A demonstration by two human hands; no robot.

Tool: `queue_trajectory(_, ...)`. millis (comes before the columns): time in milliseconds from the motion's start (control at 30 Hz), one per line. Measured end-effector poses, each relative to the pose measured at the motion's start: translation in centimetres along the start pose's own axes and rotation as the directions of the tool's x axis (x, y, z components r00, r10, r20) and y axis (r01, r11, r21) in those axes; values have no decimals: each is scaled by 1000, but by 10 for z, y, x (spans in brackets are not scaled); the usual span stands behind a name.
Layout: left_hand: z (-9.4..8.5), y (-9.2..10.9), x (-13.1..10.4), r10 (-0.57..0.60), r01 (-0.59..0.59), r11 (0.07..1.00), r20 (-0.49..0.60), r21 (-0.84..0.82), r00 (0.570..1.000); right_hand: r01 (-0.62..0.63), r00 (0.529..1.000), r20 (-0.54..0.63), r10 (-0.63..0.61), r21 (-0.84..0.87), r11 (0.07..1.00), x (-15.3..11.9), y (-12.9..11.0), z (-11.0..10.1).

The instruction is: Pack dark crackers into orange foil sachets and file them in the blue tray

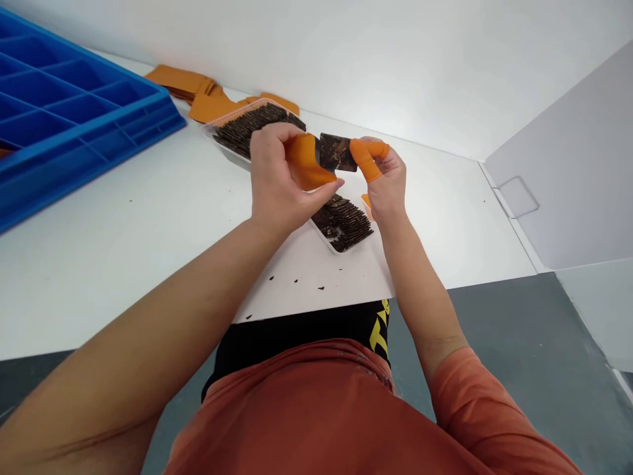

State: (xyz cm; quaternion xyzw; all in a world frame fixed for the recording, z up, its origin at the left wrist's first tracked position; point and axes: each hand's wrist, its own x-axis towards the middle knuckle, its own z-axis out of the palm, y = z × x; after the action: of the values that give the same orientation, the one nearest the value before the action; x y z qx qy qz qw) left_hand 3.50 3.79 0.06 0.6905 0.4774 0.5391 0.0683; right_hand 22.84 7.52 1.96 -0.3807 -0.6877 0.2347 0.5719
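Note:
My left hand (271, 175) is curled around a small orange paper pouch (305, 163), its mouth facing right. Orange covers wrap the thumb and finger of my right hand (386, 181), which pinches a thin, dark brown, mottled rectangular piece (337, 152). The piece's left end is at the pouch's mouth; whether it reaches inside I cannot tell. Below the hands, a pale tray holds a row of similar dark pieces (346, 223). Behind my left hand, a clear plastic container (225, 150) is packed with more of them, partly hidden by the hand.
A large blue compartmented crate (93, 148) occupies the left side of the white table (163, 231). Flat orange pouches (180, 80) lie along the wall at the back. Dark crumbs dot a white sheet (306, 300) near the front edge. A thin metal handle (519, 196) is at the right.

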Motion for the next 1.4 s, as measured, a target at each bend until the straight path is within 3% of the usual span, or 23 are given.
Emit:
queue_trajectory(100, 2, -4, 1, 10, -12, 999, -49, -49, 999, 44, 998, -50, -50, -115, 992, -5, -6, 1)
queue_trajectory(200, 7, -11, 1, 32, -34, 997, -34, -74, 999, 97, 993, -53, -102, -95, 991, -9, -13, 2)
queue_trajectory(400, 15, -6, -3, 128, -127, 992, -16, 21, 992, 24, 989, 146, -17, -45, 999, -13, -18, 2)
queue_trajectory(500, 15, -6, -4, 94, -95, 995, 21, 16, 995, 169, 973, 181, -141, -152, 974, -16, -19, 0)
queue_trajectory(567, 14, -8, -3, 108, -109, 994, 18, 10, 994, 257, 945, 263, -193, -236, 937, -18, -20, 0)
queue_trajectory(700, 11, -7, -4, 183, -183, 983, -17, 18, 983, 263, 903, 403, -152, -236, 935, -22, -23, 1)
queue_trajectory(800, 13, -7, -5, 139, -138, 990, -35, 19, 990, 289, 908, 365, -203, -197, 937, -23, -26, 2)
queue_trajectory(933, 20, -14, -5, 41, -44, 998, -88, -37, 995, 342, 928, 249, -277, -272, 900, -23, -32, 0)
queue_trajectory(1133, 25, -22, -5, 57, -67, 992, -90, -111, 994, 349, 936, 165, -311, -316, 882, -22, -34, 0)
queue_trajectory(1267, 4, -14, 3, 91, -85, 977, 24, -194, 996, 369, 929, 91, -360, -319, 873, -20, -33, -1)
queue_trajectory(1333, -18, -6, 13, 67, -38, 978, 138, -204, 988, 384, 922, 89, -376, -319, 867, -19, -33, -2)
queue_trajectory(1400, -43, 4, 27, 58, -9, 986, 298, -164, 953, 394, 919, 120, -376, -342, 853, -19, -33, -3)
